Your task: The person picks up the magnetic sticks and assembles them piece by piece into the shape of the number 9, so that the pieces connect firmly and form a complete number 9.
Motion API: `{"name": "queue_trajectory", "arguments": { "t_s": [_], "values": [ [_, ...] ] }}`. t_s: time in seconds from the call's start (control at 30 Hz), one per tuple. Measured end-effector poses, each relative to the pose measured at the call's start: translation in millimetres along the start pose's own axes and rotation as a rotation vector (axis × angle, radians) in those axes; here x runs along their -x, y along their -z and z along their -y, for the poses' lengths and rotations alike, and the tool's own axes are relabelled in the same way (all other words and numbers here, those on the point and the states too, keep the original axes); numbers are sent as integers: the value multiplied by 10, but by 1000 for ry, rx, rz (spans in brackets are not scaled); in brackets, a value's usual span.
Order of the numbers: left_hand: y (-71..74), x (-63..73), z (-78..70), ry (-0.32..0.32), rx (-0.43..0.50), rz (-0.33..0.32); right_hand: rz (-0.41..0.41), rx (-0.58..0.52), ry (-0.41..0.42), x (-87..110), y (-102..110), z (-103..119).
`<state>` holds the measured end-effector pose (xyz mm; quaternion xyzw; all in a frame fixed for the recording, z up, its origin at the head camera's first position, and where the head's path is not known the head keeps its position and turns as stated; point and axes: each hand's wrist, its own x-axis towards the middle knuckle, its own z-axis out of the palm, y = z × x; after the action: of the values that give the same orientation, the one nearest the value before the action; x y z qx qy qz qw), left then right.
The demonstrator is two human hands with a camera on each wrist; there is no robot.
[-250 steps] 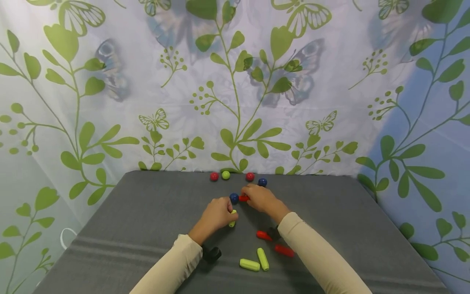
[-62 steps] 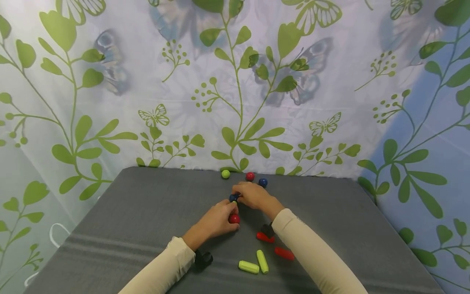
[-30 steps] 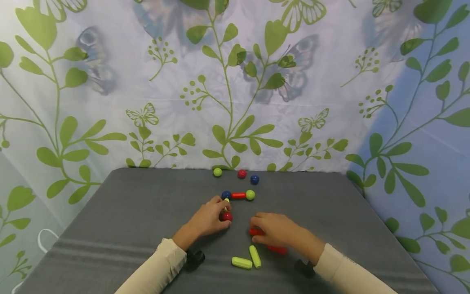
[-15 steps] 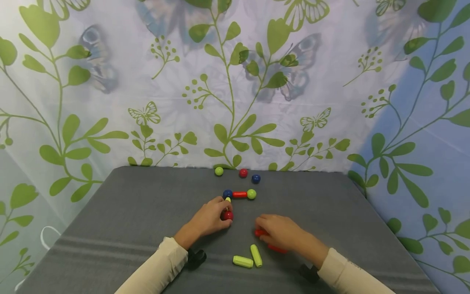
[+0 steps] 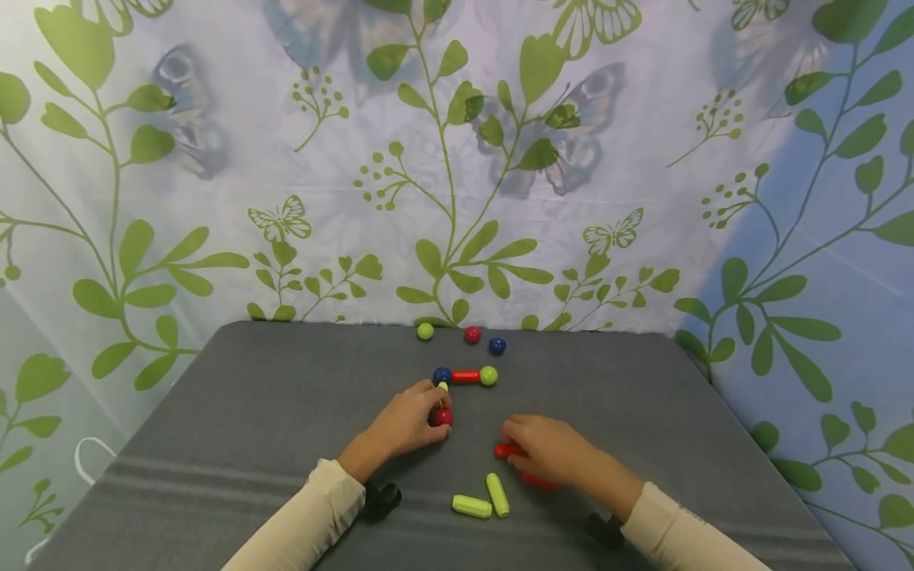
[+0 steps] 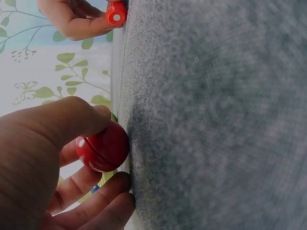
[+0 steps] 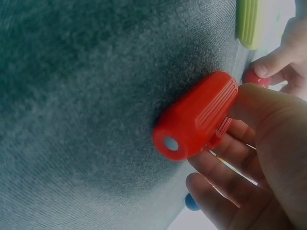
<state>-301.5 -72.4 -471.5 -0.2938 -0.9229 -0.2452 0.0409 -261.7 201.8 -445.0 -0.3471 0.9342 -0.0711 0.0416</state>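
My left hand [image 5: 398,428] holds a red ball [image 6: 108,146] between thumb and fingers, low over the grey table. A yellow-green rod [image 5: 443,387], partly hidden by those fingers, lies between that ball and a blue ball [image 5: 442,375]. From the blue ball a red rod [image 5: 466,376] runs rightward to a green ball [image 5: 489,375]. Further right, my right hand [image 5: 548,450] pinches another red magnetic rod [image 5: 506,450], its silver-tipped end showing in the left wrist view. Just nearer lies one more red rod [image 7: 196,115], partly covered by the right hand in the head view.
Two yellow-green rods [image 5: 472,507] lie at the front middle of the table [image 5: 300,381]. Along the back edge sit a green ball [image 5: 425,331], a red ball [image 5: 473,335] and a blue ball [image 5: 497,346]. A patterned curtain [image 5: 400,198] hangs behind.
One red ball from the back row is now in the left hand, by the yellow-green rod. The right hand has left the blue ball and come nearer, to the loose red rods.
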Motion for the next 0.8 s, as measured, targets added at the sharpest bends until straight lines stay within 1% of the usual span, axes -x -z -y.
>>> {"name": "queue_trajectory", "arguments": {
  "t_s": [0.17, 0.3, 0.47, 0.6, 0.7, 0.8],
  "values": [
    [-1, -13, -7, 14, 2, 16, -10, -9, 7, -2, 4, -7],
    [0, -19, -20, 14, 0, 16, -22, -8, 12, -70, 4, -21],
    [7, -7, -31, 15, -5, 7, -39, 2, 15, -285, 17, -38],
    [17, 12, -50, -8, 1, -12, -54, 9, 24, -458, 52, -14],
    [11, 15, -49, -23, 0, -20, -66, 14, 27, -558, 74, 16],
    [3, 7, -40, -23, -9, -21, -76, 22, 34, -637, 84, 44]
  ]
}}
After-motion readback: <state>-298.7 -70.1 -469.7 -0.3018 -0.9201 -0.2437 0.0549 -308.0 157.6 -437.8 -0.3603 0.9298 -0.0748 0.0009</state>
